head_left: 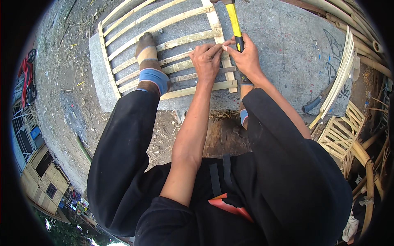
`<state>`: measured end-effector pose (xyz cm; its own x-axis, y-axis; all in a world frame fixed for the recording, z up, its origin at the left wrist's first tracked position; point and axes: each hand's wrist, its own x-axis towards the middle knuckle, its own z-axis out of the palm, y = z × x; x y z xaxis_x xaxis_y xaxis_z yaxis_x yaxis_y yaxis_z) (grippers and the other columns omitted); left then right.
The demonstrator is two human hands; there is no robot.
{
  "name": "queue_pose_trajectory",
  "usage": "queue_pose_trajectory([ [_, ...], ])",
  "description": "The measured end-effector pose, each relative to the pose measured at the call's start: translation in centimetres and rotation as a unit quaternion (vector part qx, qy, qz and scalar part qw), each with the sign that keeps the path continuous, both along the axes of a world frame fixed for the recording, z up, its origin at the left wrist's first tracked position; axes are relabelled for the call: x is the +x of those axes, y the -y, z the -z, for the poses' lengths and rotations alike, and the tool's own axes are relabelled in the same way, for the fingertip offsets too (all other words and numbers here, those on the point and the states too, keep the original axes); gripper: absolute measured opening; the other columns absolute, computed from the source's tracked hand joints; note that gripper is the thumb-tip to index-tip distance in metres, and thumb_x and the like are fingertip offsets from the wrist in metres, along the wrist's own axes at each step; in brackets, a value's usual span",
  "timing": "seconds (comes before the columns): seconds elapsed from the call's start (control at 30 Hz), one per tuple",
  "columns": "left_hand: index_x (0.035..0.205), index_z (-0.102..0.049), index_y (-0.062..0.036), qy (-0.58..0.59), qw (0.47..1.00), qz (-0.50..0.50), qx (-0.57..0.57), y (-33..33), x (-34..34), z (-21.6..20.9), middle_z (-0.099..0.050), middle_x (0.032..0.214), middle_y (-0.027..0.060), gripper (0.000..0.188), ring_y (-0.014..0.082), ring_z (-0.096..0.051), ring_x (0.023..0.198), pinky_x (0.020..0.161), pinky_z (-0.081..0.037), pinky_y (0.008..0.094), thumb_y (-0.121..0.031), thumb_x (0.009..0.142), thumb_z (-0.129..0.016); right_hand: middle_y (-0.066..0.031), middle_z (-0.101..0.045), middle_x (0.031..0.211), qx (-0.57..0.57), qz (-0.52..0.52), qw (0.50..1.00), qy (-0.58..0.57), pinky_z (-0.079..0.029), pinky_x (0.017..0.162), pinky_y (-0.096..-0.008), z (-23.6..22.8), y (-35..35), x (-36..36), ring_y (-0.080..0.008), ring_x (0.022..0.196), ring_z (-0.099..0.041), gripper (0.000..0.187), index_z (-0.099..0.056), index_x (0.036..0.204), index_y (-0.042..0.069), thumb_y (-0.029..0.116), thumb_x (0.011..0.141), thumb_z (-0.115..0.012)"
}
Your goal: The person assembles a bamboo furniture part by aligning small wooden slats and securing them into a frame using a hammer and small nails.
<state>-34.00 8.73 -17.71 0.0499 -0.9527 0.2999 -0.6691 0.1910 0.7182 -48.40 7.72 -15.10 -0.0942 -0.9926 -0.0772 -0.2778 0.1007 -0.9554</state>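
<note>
A frame of pale bamboo slats (188,39) lies flat before me, its ends joined by two cross rails. Over the right-hand rail (214,20), my left hand (205,60) is closed, fingertips pinched around something too small to make out. My right hand (248,59) grips the black end of a hammer (234,20) with a yellow shaft, its head pointing away from me. Thumb and forefinger of that hand meet the left fingertips. My left foot, in a striped sock (152,78), rests on the slats; my right foot is mostly hidden under the right arm.
A grey slab (283,45) lies under the frame. To the right are a bundle of thin bamboo strips (342,76), a dark-handled blade (314,104) and a smaller slatted piece (342,133). Bamboo poles (340,12) are stacked at the far right. A red motorbike (27,78) stands far left.
</note>
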Motion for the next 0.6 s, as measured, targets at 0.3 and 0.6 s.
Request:
queue_pose_trajectory([
  [0.3,0.088,-0.076,-0.0144,0.013,1.0,-0.005,-0.006,0.0,-0.2,-0.1,-0.069,0.087,-0.0016,0.01,0.0171,-0.06,0.084,0.082,-0.035,0.0342,-0.016,0.078,-0.078,-0.0082,-0.072,0.086,0.024,-0.021,0.999,0.005,-0.052,0.07,-0.0333,-0.4,0.3,0.0,-0.0161,0.079,-0.067,0.03,-0.057,0.099,0.001,0.014,0.081,-0.076],
  [0.6,0.087,-0.076,-0.0155,0.003,0.999,-0.007,-0.032,0.1,-0.2,-0.2,-0.069,0.086,-0.0029,0.011,0.0166,-0.06,0.082,0.079,-0.035,0.033,-0.016,0.077,-0.078,-0.0099,-0.071,0.085,0.016,-0.001,1.0,-0.001,-0.052,0.068,-0.033,-0.7,0.1,0.0,-0.0157,0.076,-0.066,0.034,-0.057,0.101,-0.001,0.016,0.078,-0.077],
])
